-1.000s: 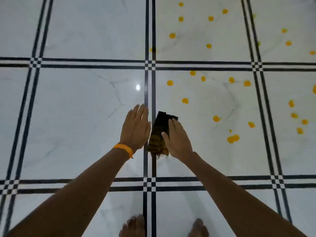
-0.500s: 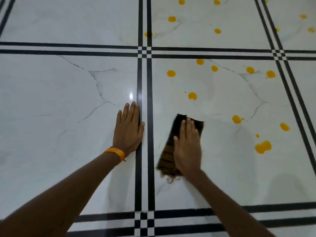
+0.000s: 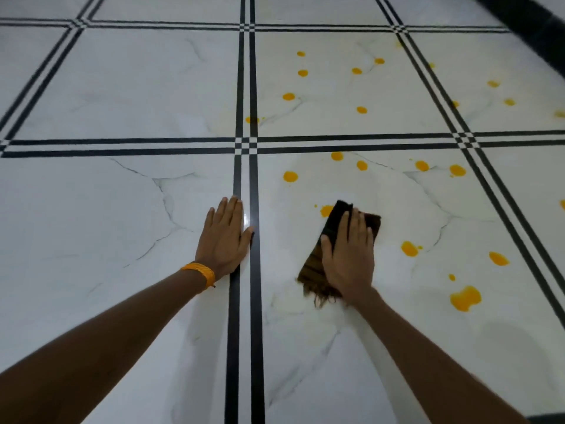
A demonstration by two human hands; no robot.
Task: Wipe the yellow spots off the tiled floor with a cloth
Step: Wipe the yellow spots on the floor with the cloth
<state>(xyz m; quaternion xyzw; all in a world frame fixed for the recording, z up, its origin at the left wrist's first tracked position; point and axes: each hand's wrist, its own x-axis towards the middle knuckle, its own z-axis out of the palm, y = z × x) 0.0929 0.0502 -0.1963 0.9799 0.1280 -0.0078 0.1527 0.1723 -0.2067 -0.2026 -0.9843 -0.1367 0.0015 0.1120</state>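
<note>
A folded dark brown cloth (image 3: 334, 221) with a frayed near end lies flat on the white tiled floor (image 3: 122, 209). My right hand (image 3: 348, 258) presses on it with straight fingers. The cloth's far corner touches a yellow spot (image 3: 325, 210). Several more yellow spots lie beyond and to the right, among them one (image 3: 290, 176) ahead, one (image 3: 409, 248) to the right and a large blotch (image 3: 465, 298) at the near right. My left hand (image 3: 224, 240) rests flat on the floor beside the black tile lines, with an orange band on its wrist.
Double black lines (image 3: 244, 301) cross the white marble tiles in a grid. A dark skirting edge (image 3: 535, 29) runs along the far right corner. The tiles on the left carry no spots.
My right hand has slid the cloth forward and to the right, up to a yellow spot. My left hand stays flat on the floor. The camera has come lower and nearer.
</note>
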